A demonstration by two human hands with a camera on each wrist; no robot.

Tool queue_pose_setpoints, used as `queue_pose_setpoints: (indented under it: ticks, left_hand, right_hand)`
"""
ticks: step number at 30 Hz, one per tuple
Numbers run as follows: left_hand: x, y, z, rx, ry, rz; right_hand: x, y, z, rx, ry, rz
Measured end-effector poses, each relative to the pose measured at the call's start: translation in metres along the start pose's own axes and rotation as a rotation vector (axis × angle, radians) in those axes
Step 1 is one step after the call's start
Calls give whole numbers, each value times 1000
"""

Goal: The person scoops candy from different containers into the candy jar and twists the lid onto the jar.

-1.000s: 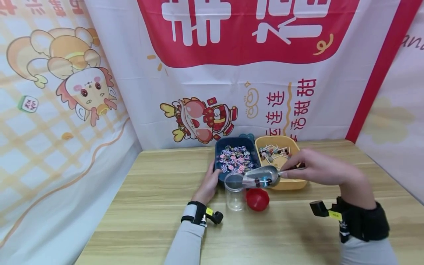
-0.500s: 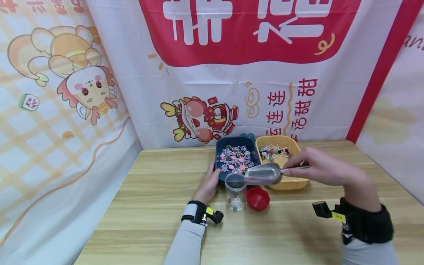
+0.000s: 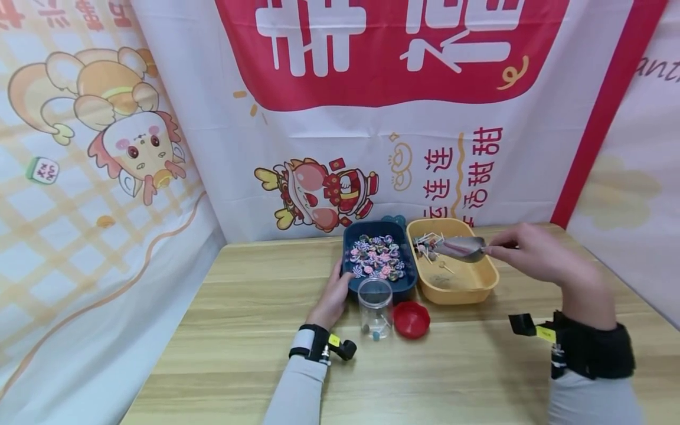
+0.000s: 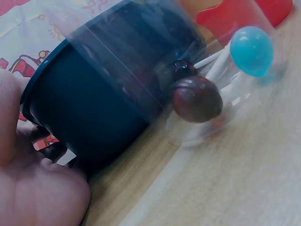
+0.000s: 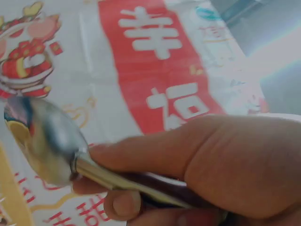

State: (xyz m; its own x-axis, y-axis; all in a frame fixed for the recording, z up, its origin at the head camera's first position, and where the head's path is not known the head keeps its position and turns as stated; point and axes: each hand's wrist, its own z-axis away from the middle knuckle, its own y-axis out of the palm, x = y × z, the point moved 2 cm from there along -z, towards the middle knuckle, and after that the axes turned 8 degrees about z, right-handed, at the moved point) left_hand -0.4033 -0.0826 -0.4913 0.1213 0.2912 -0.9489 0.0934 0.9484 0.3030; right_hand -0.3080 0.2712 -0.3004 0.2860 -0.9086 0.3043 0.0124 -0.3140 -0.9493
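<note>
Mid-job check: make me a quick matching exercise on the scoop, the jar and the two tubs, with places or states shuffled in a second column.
Things
1. Scoop
2. Jar
3. Blue tub
4. Yellow tub

Places or states
A. Standing to the right of the tub with swirled sweets
B. Gripped by the right hand
C. Clear, with a few lollipops at the bottom
D. Left hand at its side

Right pairs
1-B, 2-C, 3-D, 4-A
</note>
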Motion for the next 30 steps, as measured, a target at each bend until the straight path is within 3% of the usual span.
queue_pose_setpoints:
  ticks: [5, 11, 22, 30]
  left_hand:
    - [0, -3, -1, -4, -6, 6]
    - [1, -5, 0, -3, -5, 7]
    - [2, -4, -2, 2, -11, 5]
    - [1, -3, -4, 11, 6, 8]
  right_hand:
    - [-10, 18, -20, 97, 29, 2]
    - [-19, 50, -47, 143, 12, 21]
    - [-30, 112, -80, 8, -5, 47]
    - [-31, 134, -87, 53, 35, 32]
